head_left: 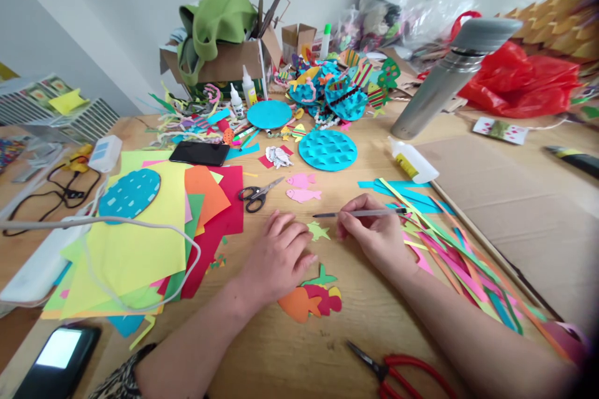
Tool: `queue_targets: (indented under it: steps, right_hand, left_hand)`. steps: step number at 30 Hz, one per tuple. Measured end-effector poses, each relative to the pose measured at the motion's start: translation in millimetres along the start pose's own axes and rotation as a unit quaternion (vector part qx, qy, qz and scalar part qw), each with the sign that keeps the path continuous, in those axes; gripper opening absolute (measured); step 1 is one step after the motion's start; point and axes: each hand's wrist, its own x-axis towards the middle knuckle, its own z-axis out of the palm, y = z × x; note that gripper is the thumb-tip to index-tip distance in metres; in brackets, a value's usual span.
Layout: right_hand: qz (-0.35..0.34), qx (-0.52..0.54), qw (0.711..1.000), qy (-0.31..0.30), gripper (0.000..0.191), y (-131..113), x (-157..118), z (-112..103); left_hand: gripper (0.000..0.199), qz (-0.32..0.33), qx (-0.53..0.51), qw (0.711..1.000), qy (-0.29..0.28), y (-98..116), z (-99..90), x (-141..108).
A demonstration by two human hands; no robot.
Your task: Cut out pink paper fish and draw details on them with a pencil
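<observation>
In the head view, my left hand (276, 259) lies flat on the wooden table, fingers stretched out. Its fingertips reach the left edge of a small yellow-green paper fish (319, 231). A slim grey pen (381, 212) is pinched in my right hand (367, 230), lying nearly level with its dark tip pointing left, above the fish. Two pink paper fish (304, 194) rest just beyond. Nearer me, orange, red and green paper cutouts (297, 304) overlap beside my left wrist. Black-handled scissors (255, 197) lie partly open past my left hand.
Red-handled scissors (386, 369) lie at the front edge. Coloured paper sheets (154, 249) and a cable spread on the left. Paper strips (461, 255) and cardboard (524, 199) lie right. A steel flask (435, 93), glue bottle (414, 161) and blue textured disc (328, 150) stand farther back.
</observation>
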Motion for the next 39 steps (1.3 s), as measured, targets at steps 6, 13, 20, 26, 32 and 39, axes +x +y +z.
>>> queue_targets:
  steps: [6,13,20,26,32,39]
  right_hand:
    - [-0.012,-0.032,0.999,0.030,0.022,2.7,-3.5,1.3]
    - [-0.064,-0.084,0.994,0.011,0.018,3.3,-7.3,2.8]
    - [-0.071,-0.105,0.992,-0.009,0.016,2.2,-10.9,4.7]
    - [-0.048,-0.108,0.993,-0.010,0.015,-0.1,-9.2,4.0]
    - [-0.015,-0.096,0.995,-0.035,0.015,1.2,-6.8,3.4]
    - [0.007,-0.084,0.995,-0.044,0.018,3.7,-5.5,3.0]
  left_hand:
    - [0.028,-0.003,0.007,1.000,-0.006,2.1,1.5,-0.3]
    - [0.027,-0.018,0.026,0.999,-0.010,10.2,3.8,-2.0]
    - [0.028,-0.028,0.036,0.999,-0.023,15.9,1.0,-1.8]
    - [0.024,-0.044,0.040,0.998,0.004,12.3,0.0,-0.1]
    - [0.022,-0.042,0.033,0.998,0.013,12.5,-0.8,-0.4]
    - [0.024,-0.038,0.027,0.999,0.023,14.0,0.5,-3.0]
